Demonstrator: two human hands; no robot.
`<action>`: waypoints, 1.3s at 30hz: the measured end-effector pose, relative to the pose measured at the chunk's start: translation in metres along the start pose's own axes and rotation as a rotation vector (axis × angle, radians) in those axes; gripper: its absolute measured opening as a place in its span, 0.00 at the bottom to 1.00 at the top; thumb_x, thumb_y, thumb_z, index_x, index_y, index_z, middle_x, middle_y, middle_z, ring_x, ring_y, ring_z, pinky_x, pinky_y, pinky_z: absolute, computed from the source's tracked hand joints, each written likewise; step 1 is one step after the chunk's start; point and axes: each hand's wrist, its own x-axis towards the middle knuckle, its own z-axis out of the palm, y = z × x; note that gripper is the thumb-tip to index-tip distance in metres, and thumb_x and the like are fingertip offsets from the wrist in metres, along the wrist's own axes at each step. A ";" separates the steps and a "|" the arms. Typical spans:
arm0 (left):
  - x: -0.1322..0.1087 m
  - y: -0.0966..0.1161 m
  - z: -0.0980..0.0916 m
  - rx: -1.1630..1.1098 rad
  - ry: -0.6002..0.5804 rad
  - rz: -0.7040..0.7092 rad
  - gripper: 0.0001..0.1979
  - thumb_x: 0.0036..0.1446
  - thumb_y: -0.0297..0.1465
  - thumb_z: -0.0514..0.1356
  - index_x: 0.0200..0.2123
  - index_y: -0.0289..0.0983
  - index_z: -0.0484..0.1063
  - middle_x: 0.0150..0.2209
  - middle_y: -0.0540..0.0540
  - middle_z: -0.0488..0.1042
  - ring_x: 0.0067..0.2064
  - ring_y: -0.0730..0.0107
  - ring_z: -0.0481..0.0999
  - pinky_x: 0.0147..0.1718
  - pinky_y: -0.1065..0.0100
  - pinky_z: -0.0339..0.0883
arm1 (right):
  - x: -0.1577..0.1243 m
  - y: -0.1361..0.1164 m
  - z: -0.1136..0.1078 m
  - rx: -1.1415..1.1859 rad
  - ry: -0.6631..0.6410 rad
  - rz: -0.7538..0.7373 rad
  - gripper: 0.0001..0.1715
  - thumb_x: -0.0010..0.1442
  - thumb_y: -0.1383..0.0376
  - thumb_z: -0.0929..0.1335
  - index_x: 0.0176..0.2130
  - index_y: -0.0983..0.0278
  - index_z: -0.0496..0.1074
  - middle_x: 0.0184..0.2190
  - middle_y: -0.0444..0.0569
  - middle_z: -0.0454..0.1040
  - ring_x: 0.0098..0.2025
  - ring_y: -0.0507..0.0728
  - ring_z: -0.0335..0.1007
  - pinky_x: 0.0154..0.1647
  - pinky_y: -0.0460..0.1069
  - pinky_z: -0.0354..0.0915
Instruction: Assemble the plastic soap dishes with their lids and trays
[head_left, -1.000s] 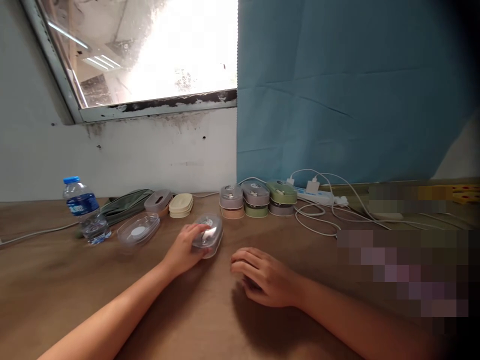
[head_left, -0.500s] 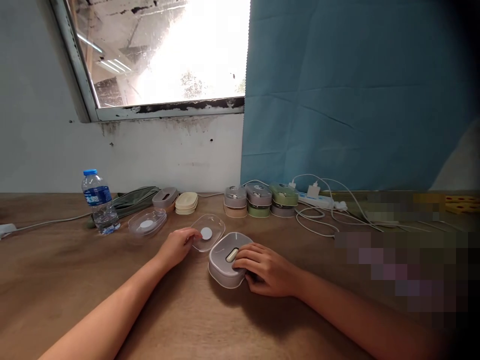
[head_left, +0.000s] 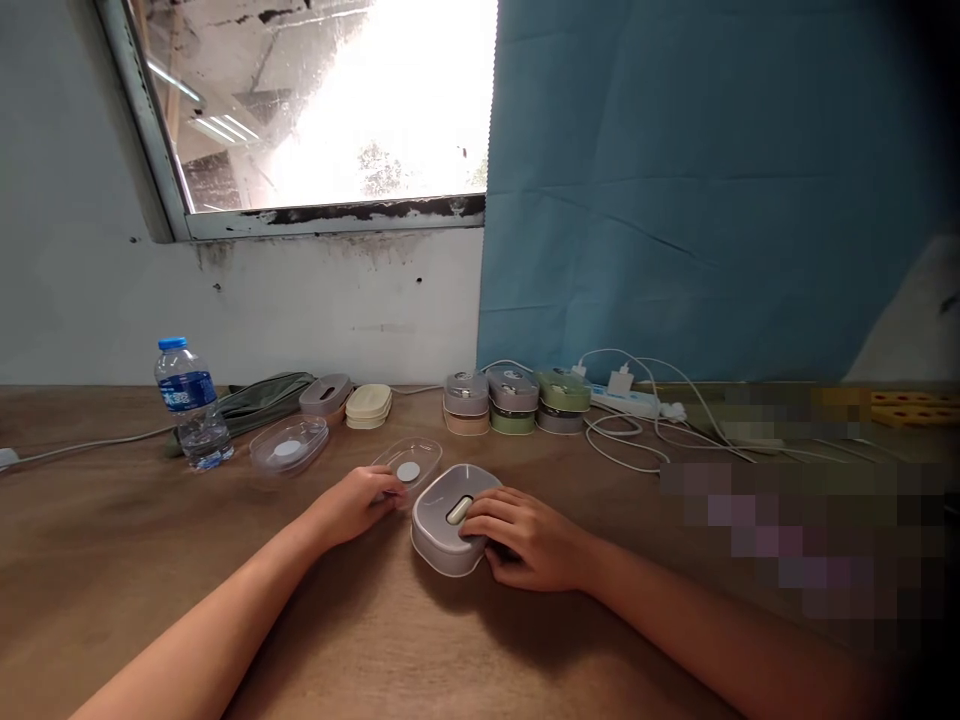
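Observation:
A grey oval box [head_left: 442,535] with a slot in its top stands on the brown table [head_left: 360,650], tilted slightly. A pale rounded piece [head_left: 460,510] shows in the slot. My right hand [head_left: 529,540] grips the box's right side, fingers on the top and thumb lower down. Just left of the box lies a clear lid [head_left: 426,455] with a white disc [head_left: 408,472]. My left hand [head_left: 369,505] has its fingers closed on the lid's near left edge. Another clear lid [head_left: 262,452] with a white disc lies farther left.
Along the back stand a water bottle [head_left: 191,400], a green pouch [head_left: 262,400], a grey slotted lid [head_left: 324,396], cream pieces [head_left: 367,405] and stacked grey boxes [head_left: 466,393] beside a green box [head_left: 564,390]. White cables [head_left: 637,465] and a power strip [head_left: 626,402] are at the right.
My left hand has shifted slightly right and down along the clear lid's edge, and the lid's near edge has tilted a little. My right hand still grips the grey box.

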 end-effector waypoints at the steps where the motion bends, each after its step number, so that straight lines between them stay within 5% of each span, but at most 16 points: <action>1: 0.000 -0.002 -0.002 0.017 0.026 -0.005 0.14 0.60 0.32 0.48 0.37 0.36 0.73 0.35 0.44 0.72 0.35 0.69 0.72 0.33 0.72 0.64 | 0.000 0.000 0.000 0.002 0.000 -0.001 0.22 0.49 0.74 0.63 0.45 0.66 0.67 0.42 0.52 0.70 0.45 0.56 0.63 0.50 0.54 0.60; 8: -0.022 -0.035 -0.062 0.245 0.305 -0.110 0.15 0.60 0.36 0.47 0.39 0.36 0.72 0.37 0.43 0.71 0.37 0.66 0.71 0.38 0.68 0.64 | 0.000 0.000 -0.001 0.012 0.019 -0.008 0.21 0.49 0.74 0.63 0.44 0.66 0.67 0.42 0.52 0.71 0.44 0.56 0.64 0.49 0.53 0.61; 13: -0.060 -0.076 -0.099 0.331 0.293 -0.271 0.17 0.57 0.40 0.48 0.37 0.41 0.73 0.35 0.46 0.72 0.34 0.65 0.72 0.34 0.68 0.64 | 0.000 0.000 -0.001 0.011 0.025 -0.012 0.20 0.49 0.74 0.63 0.44 0.66 0.67 0.41 0.52 0.71 0.44 0.55 0.64 0.49 0.52 0.61; 21: -0.084 -0.106 -0.084 0.287 0.150 -0.297 0.20 0.58 0.41 0.46 0.43 0.39 0.73 0.43 0.42 0.72 0.41 0.62 0.73 0.38 0.69 0.64 | 0.000 0.001 0.000 0.011 0.029 -0.012 0.20 0.49 0.74 0.63 0.44 0.65 0.67 0.41 0.52 0.71 0.43 0.57 0.64 0.48 0.53 0.61; 28: -0.083 -0.111 -0.073 0.335 0.203 -0.276 0.19 0.58 0.40 0.46 0.44 0.42 0.71 0.43 0.43 0.73 0.44 0.59 0.73 0.42 0.65 0.65 | 0.000 0.001 0.000 0.006 0.015 -0.005 0.21 0.49 0.74 0.63 0.45 0.65 0.67 0.41 0.52 0.71 0.43 0.56 0.65 0.47 0.53 0.61; 31: -0.072 -0.094 -0.069 0.392 0.354 -0.242 0.20 0.57 0.42 0.49 0.48 0.40 0.68 0.47 0.42 0.69 0.49 0.57 0.69 0.49 0.59 0.62 | -0.001 0.002 0.001 0.002 0.021 -0.012 0.21 0.49 0.74 0.63 0.44 0.65 0.67 0.41 0.52 0.71 0.43 0.56 0.64 0.48 0.52 0.61; 34: -0.051 -0.047 -0.057 0.361 0.461 -0.169 0.20 0.58 0.40 0.49 0.50 0.38 0.66 0.50 0.41 0.66 0.53 0.58 0.66 0.53 0.57 0.59 | -0.001 0.002 0.001 -0.007 0.037 -0.025 0.21 0.48 0.74 0.63 0.44 0.65 0.67 0.41 0.50 0.72 0.43 0.55 0.64 0.49 0.51 0.60; 39: -0.013 0.043 -0.009 0.192 0.014 0.123 0.26 0.52 0.41 0.58 0.53 0.38 0.64 0.55 0.41 0.64 0.58 0.55 0.60 0.56 0.56 0.55 | -0.002 0.000 0.001 -0.094 0.099 -0.034 0.21 0.48 0.73 0.63 0.44 0.64 0.66 0.40 0.49 0.72 0.44 0.55 0.63 0.50 0.51 0.59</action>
